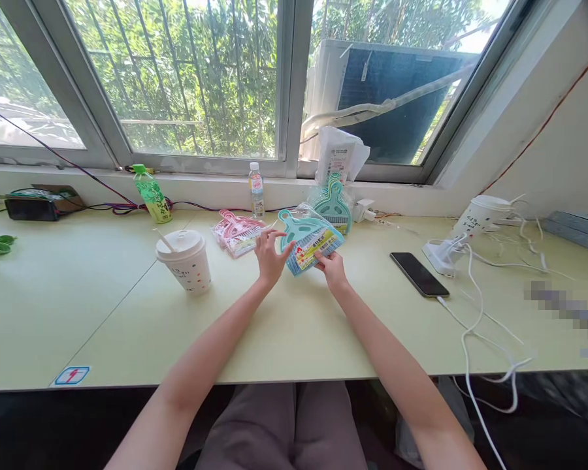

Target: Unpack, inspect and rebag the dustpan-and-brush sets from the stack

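A teal mini dustpan-and-brush set (304,230) in clear plastic, with a yellow and blue label, is held tilted above the table. My right hand (332,269) grips its lower right edge, thumb over the label. At its left side is my left hand (270,258), fingers bent and apart from the thumb, which reaches to the package's edge; whether it touches is hard to tell. Just behind stand more teal dustpan sets (337,207), partly overlapped by the held one. Pink dustpan sets (238,230) in plastic lie left of my left hand.
A paper cup (189,264) with a straw stands left, with a green bottle (151,196) and a clear bottle (257,189) near the window. To the right are a phone (419,274), a power strip (440,258), white cables (470,333) and another cup (477,219).
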### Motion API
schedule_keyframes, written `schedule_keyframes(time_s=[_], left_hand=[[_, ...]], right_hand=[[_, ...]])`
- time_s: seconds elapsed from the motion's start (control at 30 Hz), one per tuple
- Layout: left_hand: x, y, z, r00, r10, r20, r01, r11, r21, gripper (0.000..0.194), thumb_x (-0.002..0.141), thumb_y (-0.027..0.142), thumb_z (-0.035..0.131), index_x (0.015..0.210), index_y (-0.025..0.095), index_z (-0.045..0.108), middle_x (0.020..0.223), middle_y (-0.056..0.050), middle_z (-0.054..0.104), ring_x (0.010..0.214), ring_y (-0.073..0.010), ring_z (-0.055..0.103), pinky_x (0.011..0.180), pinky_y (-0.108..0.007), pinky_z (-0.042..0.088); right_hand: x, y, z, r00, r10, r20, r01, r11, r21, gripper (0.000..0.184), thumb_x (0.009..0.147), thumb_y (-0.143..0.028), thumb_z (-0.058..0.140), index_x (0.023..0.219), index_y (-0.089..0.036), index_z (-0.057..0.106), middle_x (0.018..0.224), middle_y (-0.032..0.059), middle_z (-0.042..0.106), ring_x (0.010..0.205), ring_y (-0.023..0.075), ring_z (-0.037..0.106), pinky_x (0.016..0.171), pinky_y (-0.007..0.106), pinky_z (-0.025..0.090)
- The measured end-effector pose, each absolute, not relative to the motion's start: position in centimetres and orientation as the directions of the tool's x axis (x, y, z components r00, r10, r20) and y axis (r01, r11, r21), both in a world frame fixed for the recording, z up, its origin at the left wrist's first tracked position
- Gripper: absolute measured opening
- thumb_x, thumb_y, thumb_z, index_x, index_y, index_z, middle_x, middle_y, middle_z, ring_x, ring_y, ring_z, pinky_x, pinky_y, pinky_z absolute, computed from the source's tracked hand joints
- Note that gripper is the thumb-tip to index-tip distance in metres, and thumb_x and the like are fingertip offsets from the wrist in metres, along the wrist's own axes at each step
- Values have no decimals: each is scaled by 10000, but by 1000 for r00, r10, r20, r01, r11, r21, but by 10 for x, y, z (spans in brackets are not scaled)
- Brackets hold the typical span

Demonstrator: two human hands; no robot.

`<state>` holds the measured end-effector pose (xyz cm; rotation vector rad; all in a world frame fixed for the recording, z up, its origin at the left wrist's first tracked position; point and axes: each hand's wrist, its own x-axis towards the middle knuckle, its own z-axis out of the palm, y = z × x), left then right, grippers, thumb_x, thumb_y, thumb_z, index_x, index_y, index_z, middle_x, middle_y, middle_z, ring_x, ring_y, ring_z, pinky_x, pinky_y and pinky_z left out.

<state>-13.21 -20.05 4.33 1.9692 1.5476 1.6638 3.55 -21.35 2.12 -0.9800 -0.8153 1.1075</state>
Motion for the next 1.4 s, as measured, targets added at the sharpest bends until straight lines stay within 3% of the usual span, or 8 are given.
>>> schedule_keyframes(time_s=[0.17, 0.27, 0.63, 0.8, 0.93, 1.03, 1.2, 1.4], left_hand=[[-135, -199, 36, 273, 728, 628, 776, -553, 303, 148, 892, 318, 542, 827, 219, 630, 955, -66, 645, 975, -236, 575, 855, -372, 384], [-136, -198, 31, 354, 687, 635, 789, -584, 193, 125, 885, 273, 548, 801, 214, 620, 887, -59, 660, 912, -226, 594, 837, -361, 380], [-131, -208, 38, 185, 723, 666, 739, -549, 391, 234, 940, 345, 439, 832, 221, 605, 829, -26, 678, 709, -175, 596, 782, -340, 380], [-132, -209, 38, 400, 655, 641, 756, -632, 174, 266, 945, 222, 368, 1012, 233, 625, 901, -79, 660, 881, -217, 600, 851, -369, 373], [-132, -209, 40, 549, 605, 576, 711, -701, 59, 290, 923, 169, 345, 900, 206, 632, 914, -128, 622, 927, -263, 590, 863, -408, 378], [-130, -209, 41, 537, 614, 578, 716, -695, 72, 303, 921, 190, 332, 901, 178, 634, 916, -153, 611, 982, -302, 575, 898, -451, 373], [-126, -212, 40, 490, 636, 597, 712, -687, 148, 406, 922, 215, 289, 1137, 142, 625, 1047, -194, 614, 1090, -328, 537, 988, -507, 338], [-123, -217, 40, 454, 675, 581, 716, -665, 212, 466, 907, 161, 304, 1292, 185, 565, 1108, -164, 615, 1158, -297, 522, 1090, -518, 277]], right_hand=[[30, -212, 16, 227, 973, 46, -240, 102, -965, 311, 622, -265, 801, 844, -149, 617, 885, 70, 724, 820, 213, 697, 781, 408, 606], [29, -210, 14, 233, 972, 36, -203, 85, -975, 309, 612, -267, 806, 824, -151, 613, 848, 56, 724, 784, 207, 698, 760, 408, 611], [27, -215, 20, 272, 962, -26, -300, 59, -952, 224, 645, -165, 751, 832, -144, 630, 872, 56, 728, 777, 184, 696, 730, 355, 614], [28, -213, 17, 294, 955, -45, -303, 48, -952, 226, 636, -159, 738, 839, -143, 641, 851, 52, 728, 776, 184, 694, 709, 332, 609], [27, -213, 13, 297, 953, -58, -319, 42, -947, 210, 641, -172, 722, 834, -144, 644, 849, 51, 727, 757, 180, 692, 705, 325, 602], [26, -213, 14, 306, 949, -70, -299, 26, -954, 202, 639, -172, 718, 824, -138, 644, 867, 60, 728, 733, 177, 687, 689, 326, 599], [26, -213, 15, 286, 956, -71, -339, 32, -940, 182, 645, -154, 709, 814, -141, 643, 845, 51, 730, 735, 176, 689, 714, 332, 597], [29, -212, 13, 287, 954, -82, -367, 31, -930, 163, 657, -124, 692, 813, -145, 647, 823, 46, 730, 728, 178, 694, 725, 330, 598]])
